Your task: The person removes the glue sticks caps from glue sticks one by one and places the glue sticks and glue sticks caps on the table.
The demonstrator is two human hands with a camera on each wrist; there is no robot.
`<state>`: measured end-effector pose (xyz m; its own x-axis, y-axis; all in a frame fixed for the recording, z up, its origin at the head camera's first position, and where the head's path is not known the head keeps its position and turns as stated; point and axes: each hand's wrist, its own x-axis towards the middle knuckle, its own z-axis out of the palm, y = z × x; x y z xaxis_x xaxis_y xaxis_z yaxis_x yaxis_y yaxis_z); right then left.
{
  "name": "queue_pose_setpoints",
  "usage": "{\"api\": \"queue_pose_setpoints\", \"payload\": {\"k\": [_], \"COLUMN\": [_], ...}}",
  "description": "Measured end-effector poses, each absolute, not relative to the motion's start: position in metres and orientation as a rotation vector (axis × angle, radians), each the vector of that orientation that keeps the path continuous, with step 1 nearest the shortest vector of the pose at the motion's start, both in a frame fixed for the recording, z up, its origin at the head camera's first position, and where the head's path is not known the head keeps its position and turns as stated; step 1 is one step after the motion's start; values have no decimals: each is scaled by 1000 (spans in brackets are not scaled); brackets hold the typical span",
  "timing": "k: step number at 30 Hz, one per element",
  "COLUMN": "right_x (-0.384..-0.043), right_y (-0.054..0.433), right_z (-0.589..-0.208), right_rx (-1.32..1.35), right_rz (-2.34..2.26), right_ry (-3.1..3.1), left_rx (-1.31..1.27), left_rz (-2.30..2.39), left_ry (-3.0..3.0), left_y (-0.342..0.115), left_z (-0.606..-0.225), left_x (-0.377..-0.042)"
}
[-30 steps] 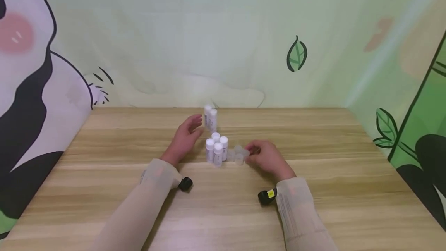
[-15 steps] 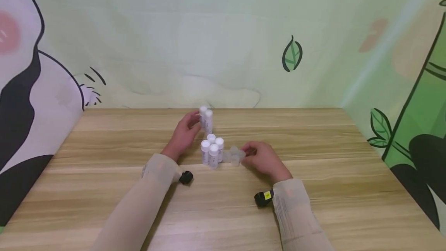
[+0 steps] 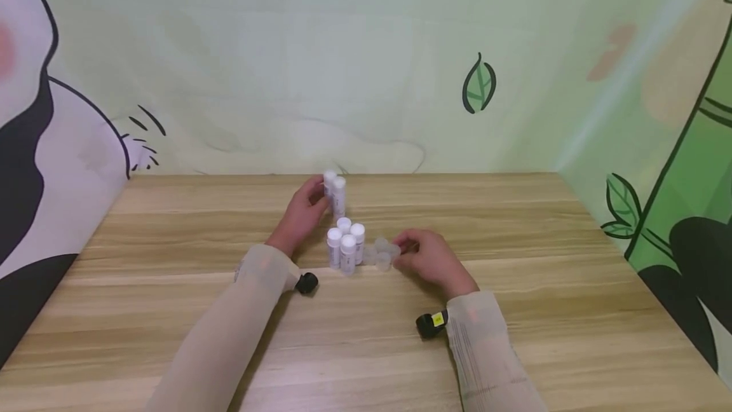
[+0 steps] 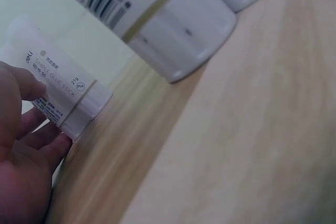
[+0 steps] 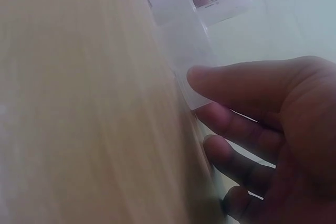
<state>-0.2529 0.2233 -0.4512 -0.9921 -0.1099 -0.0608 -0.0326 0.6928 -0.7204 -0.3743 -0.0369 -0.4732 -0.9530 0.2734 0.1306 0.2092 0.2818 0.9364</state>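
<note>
Two white glue sticks (image 3: 339, 197) stand upright side by side near the back of the table. My left hand (image 3: 302, 213) holds this pair from the left, thumb (image 4: 34, 87) in front and fingers curled behind the printed labels. Just nearer stands a tight group of several more upright white glue sticks (image 3: 347, 256). To the right of that group is a cluster of several translucent caps (image 3: 382, 258). With thumb and forefinger my right hand (image 3: 431, 260) pinches the outermost cap (image 5: 184, 51) at the right side of the cluster.
The wooden table (image 3: 366, 348) reaches back to a wall hanging (image 3: 366, 81) with painted leaves and a panda. A black wrist camera (image 3: 307, 283) sits at the left cuff, another black camera (image 3: 430, 325) at the right cuff.
My left hand has moved in against the two back glue sticks and closed round them. My right hand stays at the caps. The whole head view has shifted slightly.
</note>
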Motion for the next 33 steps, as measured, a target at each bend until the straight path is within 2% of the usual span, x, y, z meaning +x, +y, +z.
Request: {"api": "queue_pose_setpoints", "payload": {"k": [20,33], "right_x": [-252,-251], "right_y": [223,225], "right_z": [-449,-443], "right_rx": [-111,-81], "right_rz": [-1211,-1270], "right_ry": [2758,2767], "left_rx": [445,401], "left_rz": [1852,1926], "left_ry": [2474,2496], "left_y": [-38,-47], "left_z": [-472,-462], "left_x": [-373,-356]}}
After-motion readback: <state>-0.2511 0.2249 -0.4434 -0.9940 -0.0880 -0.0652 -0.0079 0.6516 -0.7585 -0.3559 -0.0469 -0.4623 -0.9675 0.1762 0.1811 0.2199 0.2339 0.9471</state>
